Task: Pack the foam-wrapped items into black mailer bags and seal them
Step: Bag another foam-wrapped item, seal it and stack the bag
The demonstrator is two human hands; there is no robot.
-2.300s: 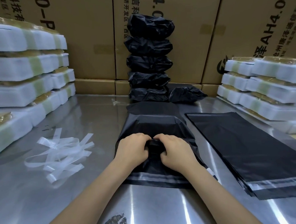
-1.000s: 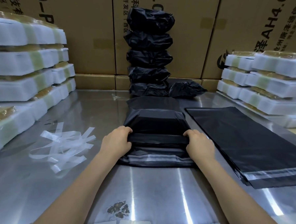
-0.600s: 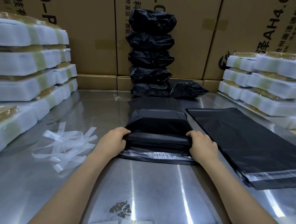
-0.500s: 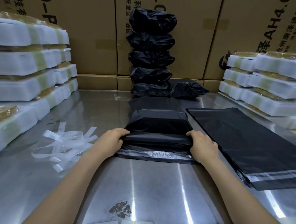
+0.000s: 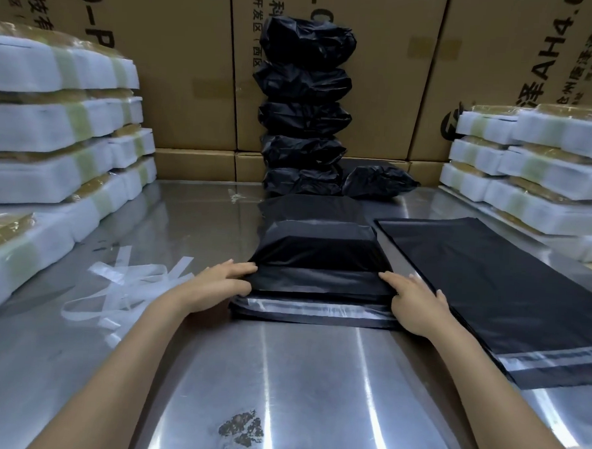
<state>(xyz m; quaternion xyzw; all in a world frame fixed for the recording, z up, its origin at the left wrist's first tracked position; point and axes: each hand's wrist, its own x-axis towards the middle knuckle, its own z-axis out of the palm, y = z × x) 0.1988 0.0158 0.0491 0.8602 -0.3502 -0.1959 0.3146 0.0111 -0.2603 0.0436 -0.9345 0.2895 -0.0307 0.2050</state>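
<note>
A black mailer bag (image 5: pixel 315 249) with a foam-wrapped item inside lies in the middle of the steel table (image 5: pixel 279 378). Its near end is folded over. The flap with the shiny adhesive strip (image 5: pixel 314 309) lies flat on the table in front of the fold. My left hand (image 5: pixel 221 284) holds the fold at its left end, fingers on top and thumb at the side. My right hand (image 5: pixel 415 301) holds the right end the same way. The item inside is hidden by the bag.
Foam-wrapped items are stacked at the left (image 5: pixel 53 125) and at the right (image 5: pixel 548 169). Packed black bags (image 5: pixel 304 104) are piled against cardboard boxes (image 5: pixel 179 63) at the back. Flat empty mailers (image 5: pixel 507 290) lie to the right, and peeled white liner strips (image 5: pixel 130 291) to the left.
My hands moved from the bag's middle out to its two side edges and folded the near end over. In the last half second my fingers stretched further onto the fold.
</note>
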